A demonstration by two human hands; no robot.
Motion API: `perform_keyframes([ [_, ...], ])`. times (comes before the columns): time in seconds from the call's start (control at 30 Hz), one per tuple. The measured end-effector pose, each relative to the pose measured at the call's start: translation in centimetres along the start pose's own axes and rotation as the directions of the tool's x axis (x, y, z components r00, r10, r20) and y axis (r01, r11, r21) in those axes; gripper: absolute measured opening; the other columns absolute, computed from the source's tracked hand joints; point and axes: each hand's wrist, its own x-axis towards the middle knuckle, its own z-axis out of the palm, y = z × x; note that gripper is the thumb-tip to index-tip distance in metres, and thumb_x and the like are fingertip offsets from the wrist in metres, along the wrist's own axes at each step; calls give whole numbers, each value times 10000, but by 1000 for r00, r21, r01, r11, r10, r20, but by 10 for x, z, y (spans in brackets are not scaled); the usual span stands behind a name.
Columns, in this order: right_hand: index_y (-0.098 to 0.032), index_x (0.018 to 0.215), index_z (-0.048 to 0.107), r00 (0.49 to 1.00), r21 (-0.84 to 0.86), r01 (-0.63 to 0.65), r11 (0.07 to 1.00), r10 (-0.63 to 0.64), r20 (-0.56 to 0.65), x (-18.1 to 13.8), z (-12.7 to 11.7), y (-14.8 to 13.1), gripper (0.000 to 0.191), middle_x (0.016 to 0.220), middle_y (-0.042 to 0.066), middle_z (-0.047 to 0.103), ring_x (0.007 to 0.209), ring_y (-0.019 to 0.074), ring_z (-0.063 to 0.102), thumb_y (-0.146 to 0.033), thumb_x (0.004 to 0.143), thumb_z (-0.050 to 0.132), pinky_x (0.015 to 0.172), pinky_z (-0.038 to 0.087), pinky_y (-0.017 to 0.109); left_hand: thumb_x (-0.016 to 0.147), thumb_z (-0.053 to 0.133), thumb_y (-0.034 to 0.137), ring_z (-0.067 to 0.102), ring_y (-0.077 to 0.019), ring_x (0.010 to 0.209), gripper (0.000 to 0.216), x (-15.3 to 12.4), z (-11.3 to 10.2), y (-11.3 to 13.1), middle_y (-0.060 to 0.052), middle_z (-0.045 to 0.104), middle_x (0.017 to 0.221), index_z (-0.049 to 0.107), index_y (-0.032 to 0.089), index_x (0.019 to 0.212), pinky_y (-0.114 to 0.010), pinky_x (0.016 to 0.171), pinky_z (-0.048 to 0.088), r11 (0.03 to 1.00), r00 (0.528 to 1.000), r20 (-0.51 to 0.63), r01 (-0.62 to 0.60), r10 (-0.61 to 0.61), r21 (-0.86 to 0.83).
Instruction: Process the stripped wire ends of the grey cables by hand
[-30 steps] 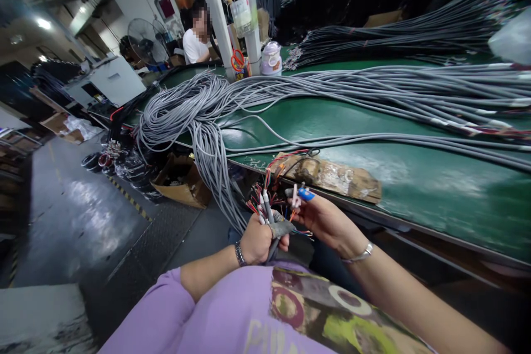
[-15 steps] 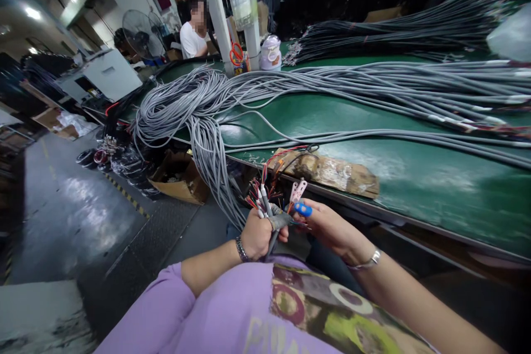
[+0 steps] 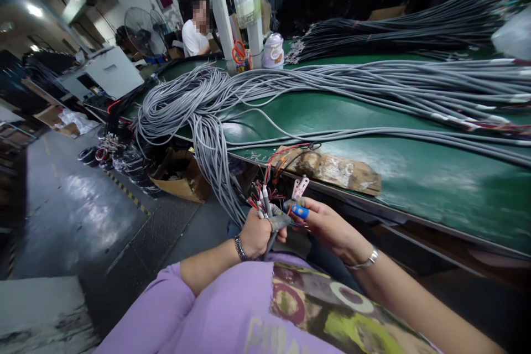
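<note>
My left hand (image 3: 255, 237) is closed in a fist around the ends of several grey cables (image 3: 269, 211), whose stripped red and coloured wires fan out above the knuckles. My right hand (image 3: 327, 224) sits just to the right, fingers pinched on a small pink cutting tool (image 3: 299, 188) with its tips pointing up beside the wires. A blue finger cot (image 3: 299, 211) covers one right fingertip. Both hands hover in front of the green bench's (image 3: 373, 121) near edge, above my lap.
Long bundles of grey cable (image 3: 332, 83) lie across the green bench and hang off its left end. A taped cardboard strip (image 3: 332, 168) rests on the near edge. Behind are white posts (image 3: 218, 5), scissors (image 3: 238, 52), a jar (image 3: 272, 50), a seated person (image 3: 194, 33) and a fan (image 3: 141, 33). A carton (image 3: 180, 177) stands on the floor.
My right hand has come in close to the left, bringing the pink tool from a sideways tilt to upright beside the wire ends. The left fist has stayed put.
</note>
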Motion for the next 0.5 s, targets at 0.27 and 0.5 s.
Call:
perform_keyframes([
  [0.27,-167,664,646,993,128,-61,990,47,109,8,3,12,312,585,-14,567,538,110,488,-414,614,829,561,380,272,568,814,440,457,-83,332,401,0,-6,-1,8,543,427,568,123,576,-213,374,363,997,997,43,63,-61,-40],
  [0.5,-176,717,642,998,148,-19,989,9,63,10,14,13,318,602,-3,614,526,127,540,-415,617,827,544,409,270,546,817,458,438,-83,311,418,2,-8,-1,8,535,407,580,122,625,-216,361,348,986,982,99,164,-160,-39],
])
